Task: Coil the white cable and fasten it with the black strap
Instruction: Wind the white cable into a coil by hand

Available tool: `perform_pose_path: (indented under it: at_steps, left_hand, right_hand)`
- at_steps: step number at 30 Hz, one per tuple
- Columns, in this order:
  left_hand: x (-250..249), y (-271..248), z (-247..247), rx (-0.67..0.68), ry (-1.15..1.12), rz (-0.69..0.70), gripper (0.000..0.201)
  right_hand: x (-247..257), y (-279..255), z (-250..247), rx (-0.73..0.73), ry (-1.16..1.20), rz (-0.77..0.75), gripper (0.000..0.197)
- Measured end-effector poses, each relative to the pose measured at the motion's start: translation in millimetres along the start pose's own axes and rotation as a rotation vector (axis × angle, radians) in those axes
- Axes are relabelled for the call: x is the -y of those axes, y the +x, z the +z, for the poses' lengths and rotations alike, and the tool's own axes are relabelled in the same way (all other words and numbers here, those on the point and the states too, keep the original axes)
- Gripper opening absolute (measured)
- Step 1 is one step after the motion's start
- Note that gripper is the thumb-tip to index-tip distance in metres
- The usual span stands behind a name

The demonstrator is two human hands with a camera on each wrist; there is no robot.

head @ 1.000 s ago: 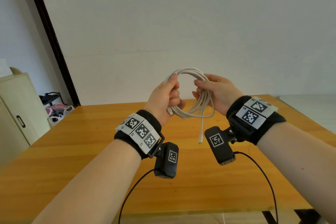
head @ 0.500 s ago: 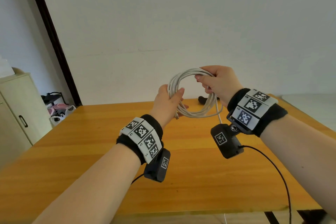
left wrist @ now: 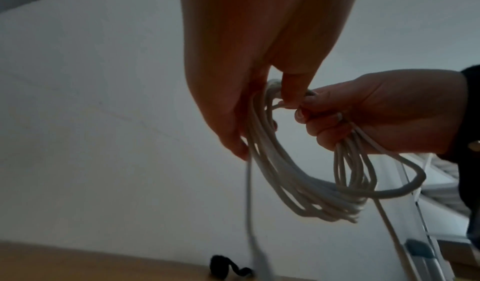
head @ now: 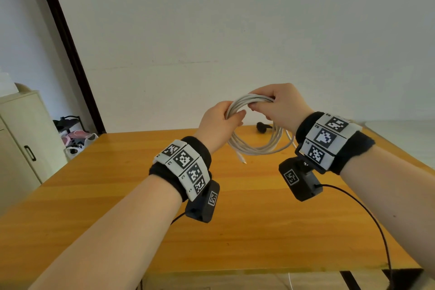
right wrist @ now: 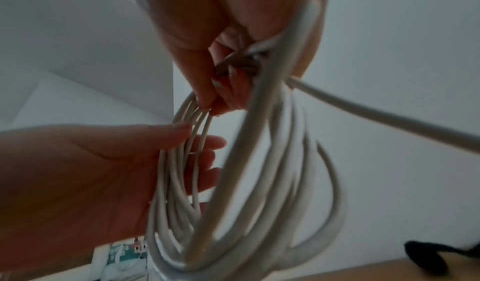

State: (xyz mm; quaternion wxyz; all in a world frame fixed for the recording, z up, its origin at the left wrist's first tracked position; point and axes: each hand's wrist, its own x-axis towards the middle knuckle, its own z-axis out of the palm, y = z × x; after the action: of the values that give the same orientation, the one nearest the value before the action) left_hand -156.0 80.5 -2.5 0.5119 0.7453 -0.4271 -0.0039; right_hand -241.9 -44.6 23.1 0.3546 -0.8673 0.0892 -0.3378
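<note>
I hold the white cable as a coil of several loops above the wooden table. My right hand curls its fingers round the coil's top. Just to its left, my left hand pinches the loops between thumb and fingers. One loose end with a plug dangles under the left hand. On the far part of the table, behind the coil, lies the black strap, untouched. The left wrist view shows the coil and the strap; the right wrist view shows the loops and the strap.
A cream cabinet stands at the left, with bags on the floor beside it. A plain wall rises right behind the table. A black camera lead trails from my right wrist over the table's near right corner.
My right hand has climbed from the coil's right side to its top. The left hand loosened its fist and now pinches the loops beside it. The coil tilted flatter, and the black strap came into view.
</note>
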Motion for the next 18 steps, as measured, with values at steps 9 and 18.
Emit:
perform_pose_path:
  at_steps: [9, 18]
  left_hand:
    - [-3, -3, -5, 0.166, -0.661, -0.335, 0.022]
    - [-13, -6, -4, 0.167, -0.795, -0.361, 0.034]
  right_hand:
    - [0, -2, -4, -0.006, 0.157, 0.049, 0.016]
    - [-7, -2, -3, -0.002, 0.293, 0.101, 0.013]
